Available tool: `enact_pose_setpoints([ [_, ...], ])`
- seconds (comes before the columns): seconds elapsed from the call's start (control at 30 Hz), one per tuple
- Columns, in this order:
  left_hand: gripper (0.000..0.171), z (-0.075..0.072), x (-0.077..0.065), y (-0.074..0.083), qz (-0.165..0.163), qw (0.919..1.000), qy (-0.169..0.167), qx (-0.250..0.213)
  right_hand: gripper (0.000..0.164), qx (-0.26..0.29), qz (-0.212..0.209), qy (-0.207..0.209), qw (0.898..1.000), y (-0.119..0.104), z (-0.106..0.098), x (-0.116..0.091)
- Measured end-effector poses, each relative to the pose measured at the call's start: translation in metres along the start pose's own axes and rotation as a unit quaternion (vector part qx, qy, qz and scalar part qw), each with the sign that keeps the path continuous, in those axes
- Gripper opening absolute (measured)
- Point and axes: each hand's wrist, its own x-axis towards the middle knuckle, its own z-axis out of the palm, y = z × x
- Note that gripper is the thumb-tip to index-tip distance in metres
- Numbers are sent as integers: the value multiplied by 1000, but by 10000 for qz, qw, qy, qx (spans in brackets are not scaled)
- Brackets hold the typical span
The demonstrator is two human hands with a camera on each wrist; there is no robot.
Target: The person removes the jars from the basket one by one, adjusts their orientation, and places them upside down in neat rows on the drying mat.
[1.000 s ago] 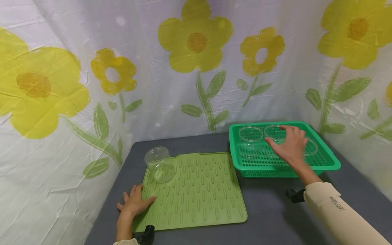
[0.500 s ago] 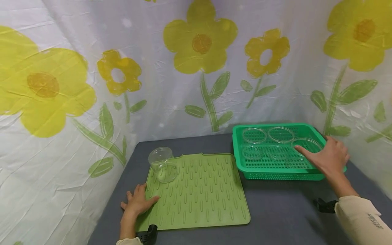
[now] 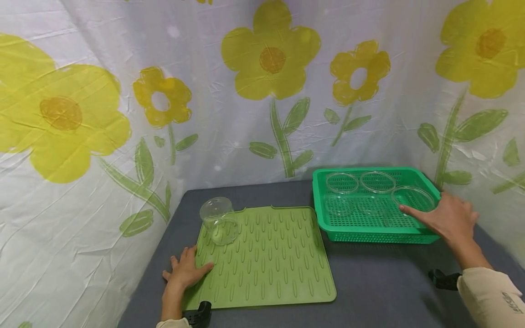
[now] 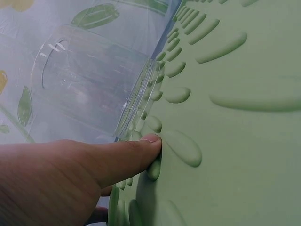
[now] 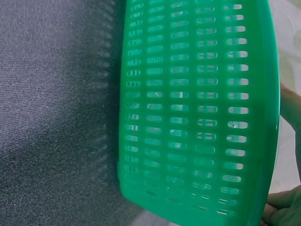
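Green basket [image 3: 377, 231] sat on the grey table [image 3: 373, 278], right side, clear jars [image 3: 412, 199] inside. Right hand [image 3: 454, 219] at its right end, thumb spread wide; couldn't tell if it gripped. Left hand [image 3: 186, 272] lay splayed, holding nothing, on green mat [image 3: 266, 262], near another jar [image 3: 220, 223].

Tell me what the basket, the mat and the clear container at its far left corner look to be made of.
Green basket: probably moulded plastic, lightly glossy; smooth sheen and regular slots suggest it.

Mat: likely silicone or soft rubber, satin to matte; one-piece surface with raised ridges.

Clear container: see-through and glossy, with bright glints; plastic or glass, I can't tell.
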Motion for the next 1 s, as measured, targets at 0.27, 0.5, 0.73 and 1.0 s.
enact_pose_setpoints([
  [0.27, 97, 0, 0, 0, -19, 10000, 15, 29, 103, -134, -223, -215, 9994, -3, 3, 4],
  [0.5, 96, 0, -2, 2, -12, 10000, 68, 32, 124, -174, -125, -413, 9989, -5, 6, 8],
  [0.73, 96, -1, -2, 3, 3, 10000, 64, -3, 121, 86, -77, -403, 9991, -4, 6, 7],
  [1.0, 95, -1, -2, 2, -12, 10000, 32, -31, 123, 305, 64, -402, 9987, -2, 2, 5],
])
